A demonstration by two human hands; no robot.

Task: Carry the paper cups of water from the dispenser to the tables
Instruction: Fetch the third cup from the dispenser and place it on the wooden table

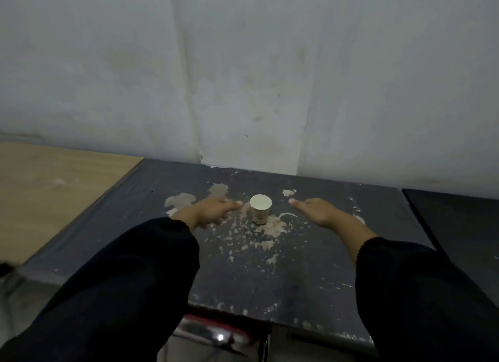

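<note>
A pale paper cup stands upright on a dark, worn table, near its far middle. My left hand hovers just left of the cup, fingers spread, a small gap from it. My right hand is held flat to the right of the cup, a little farther off. Neither hand touches the cup. Both arms wear black sleeves. No dispenser shows in this view.
A light wooden table adjoins on the left and another dark table on the right. A stained white wall rises directly behind. A chrome and red chair sits under the near table edge.
</note>
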